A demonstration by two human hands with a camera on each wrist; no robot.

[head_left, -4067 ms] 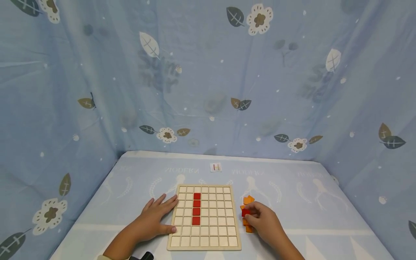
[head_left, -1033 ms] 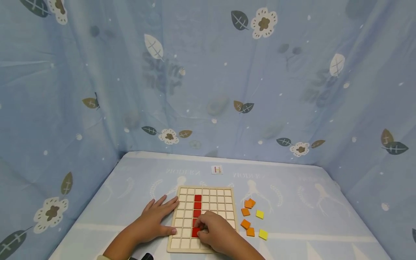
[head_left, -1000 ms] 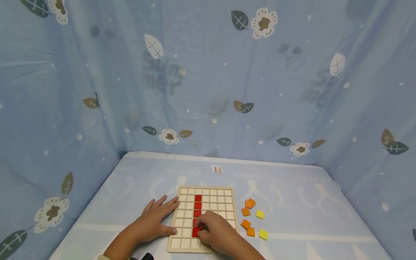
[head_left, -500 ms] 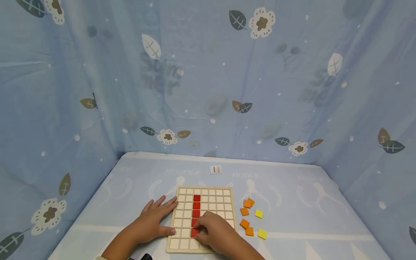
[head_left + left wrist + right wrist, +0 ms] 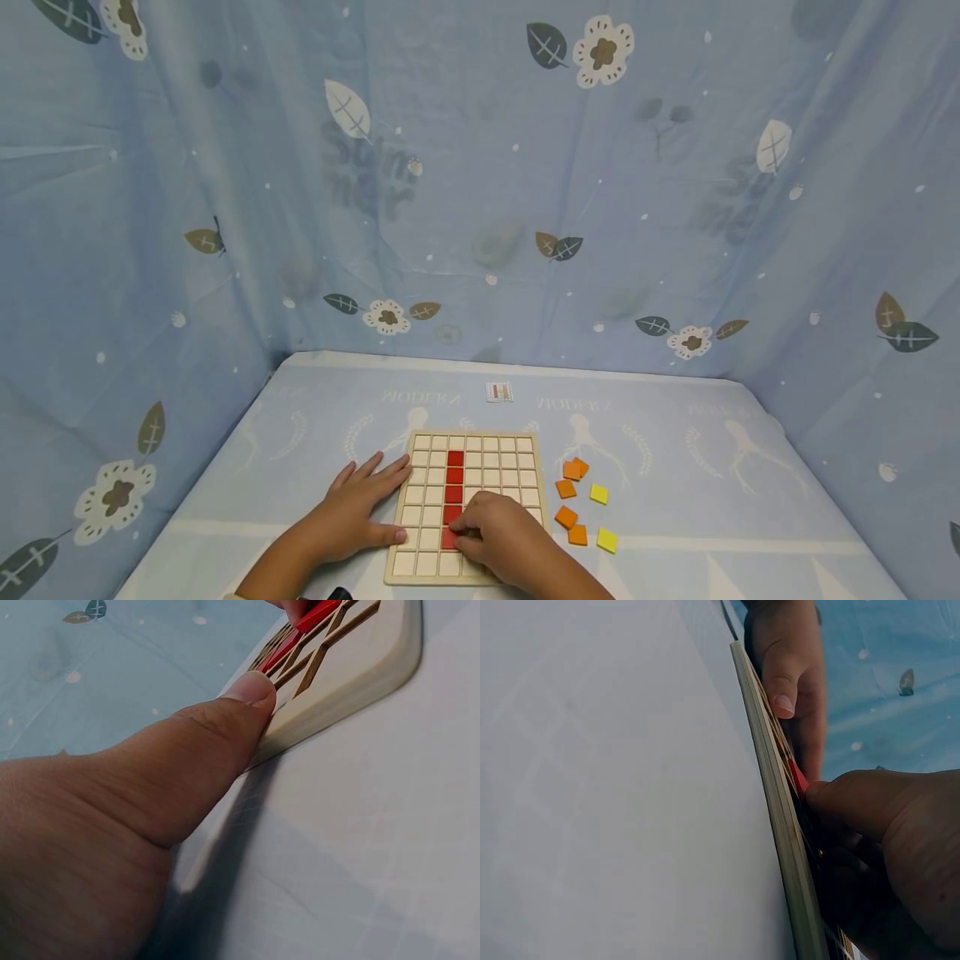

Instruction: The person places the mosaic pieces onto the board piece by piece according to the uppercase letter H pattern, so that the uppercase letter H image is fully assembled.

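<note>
A wooden grid board (image 5: 517, 578) lies on the table, with a column of several red tiles (image 5: 453, 494) set in its third column of cells. My right hand (image 5: 501, 533) is over the board and pinches the lowest red tile (image 5: 448, 540) between thumb and fingers, at its cell. In the right wrist view, the thumb touches this tile's edge, while the other fingers are dark and partly hidden. My left hand (image 5: 358, 508) rests at the board's left edge with fingers spread; its thumb (image 5: 251, 688) presses on the rim in the left wrist view.
Several orange tiles (image 5: 566, 517) and two yellow tiles (image 5: 607, 540) lie loose on the table right of the board. Behind the board is a small patterned card (image 5: 498, 392). A blue floral curtain (image 5: 480, 208) encloses the table.
About four seconds ago my right hand held the red tile above the loose tiles; it has since moved left onto the board, uncovering the yellow tiles. Over the last second the hands barely shift.
</note>
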